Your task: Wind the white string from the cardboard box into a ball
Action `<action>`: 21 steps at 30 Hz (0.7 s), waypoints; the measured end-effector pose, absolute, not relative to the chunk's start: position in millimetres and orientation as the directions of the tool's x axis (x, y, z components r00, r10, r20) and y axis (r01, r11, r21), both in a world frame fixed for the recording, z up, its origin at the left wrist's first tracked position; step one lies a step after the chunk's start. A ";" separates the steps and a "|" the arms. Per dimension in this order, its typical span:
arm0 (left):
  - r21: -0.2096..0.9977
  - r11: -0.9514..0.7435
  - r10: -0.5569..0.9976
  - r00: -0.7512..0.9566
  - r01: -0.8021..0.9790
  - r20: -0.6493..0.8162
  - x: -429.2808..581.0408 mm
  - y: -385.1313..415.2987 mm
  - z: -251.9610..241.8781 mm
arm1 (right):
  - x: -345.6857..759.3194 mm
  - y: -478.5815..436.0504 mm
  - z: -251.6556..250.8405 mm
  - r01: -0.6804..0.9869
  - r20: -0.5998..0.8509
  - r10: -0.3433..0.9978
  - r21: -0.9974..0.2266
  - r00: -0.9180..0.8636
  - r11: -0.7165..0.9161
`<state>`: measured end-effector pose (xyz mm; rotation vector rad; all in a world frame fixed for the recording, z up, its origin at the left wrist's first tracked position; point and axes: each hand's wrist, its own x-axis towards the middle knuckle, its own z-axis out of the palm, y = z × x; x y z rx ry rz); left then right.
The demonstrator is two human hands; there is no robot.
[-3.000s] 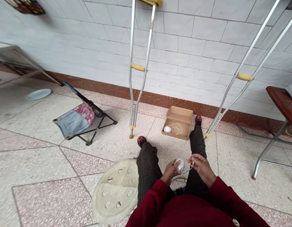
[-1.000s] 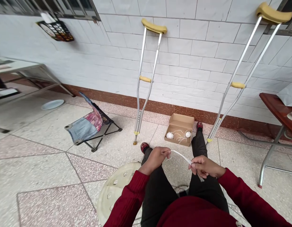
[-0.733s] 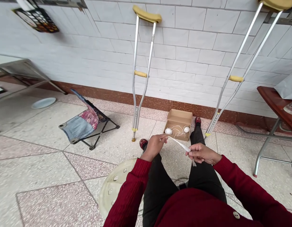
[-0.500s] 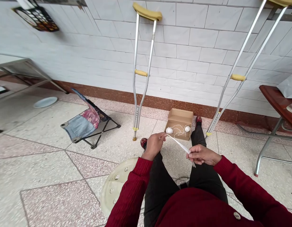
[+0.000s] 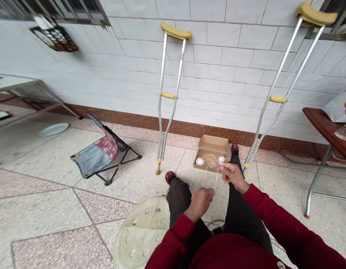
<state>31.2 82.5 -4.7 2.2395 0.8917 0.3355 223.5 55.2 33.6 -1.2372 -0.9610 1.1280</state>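
Note:
My right hand (image 5: 231, 175) is closed in a pinch on white yarn (image 5: 216, 180), just in front of the cardboard box. Lower and to the left, my left hand (image 5: 202, 201) is closed, its fingertips pressed together where the hanging strand comes down to them; motion softens its outline. The open cardboard box (image 5: 213, 142) sits on the floor between my feet. Inside it lie a white yarn ball (image 5: 200, 161) on the left and another yarn ball (image 5: 221, 159) on the right, with loose strands looping up towards my right hand.
A crutch (image 5: 167, 95) leans on the tiled wall ahead, and a second crutch (image 5: 277, 99) leans to the right. A low folding chair (image 5: 96, 157) stands left, beyond a pale round plastic stool (image 5: 143, 239). A red-brown table (image 5: 315, 116) is at the right.
My left hand has dropped down and to the right, towards my lap. My right hand has risen slightly near the box. The taut white strand between them now hangs steeply. The view has tilted up.

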 end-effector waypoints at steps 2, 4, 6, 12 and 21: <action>0.653 -0.593 0.629 0.777 0.472 0.010 34.5 68.2 -8.7 | 220.8 57.6 12.7 0.003 -0.024 0.966 -1.000 0.256 -0.026; 0.605 -0.655 0.585 0.810 0.453 0.028 35.3 60.1 -12.5 | 216.8 53.2 -7.5 0.062 -0.022 0.964 -0.997 0.263 -0.040; 0.565 -0.690 0.555 0.832 0.452 0.012 34.3 56.1 -17.8 | 213.2 46.4 -24.0 0.097 -0.030 0.969 -0.994 0.245 -0.055; 0.498 -0.707 0.565 0.824 0.503 -0.031 30.4 51.1 -31.3 | 214.9 36.8 -43.0 0.245 -0.021 0.966 -0.966 0.258 -0.087; 0.556 -0.684 0.620 0.778 0.473 0.100 16.6 84.0 17.5 | 191.8 -13.5 -42.4 0.320 -0.114 0.988 -0.944 -0.107 -0.075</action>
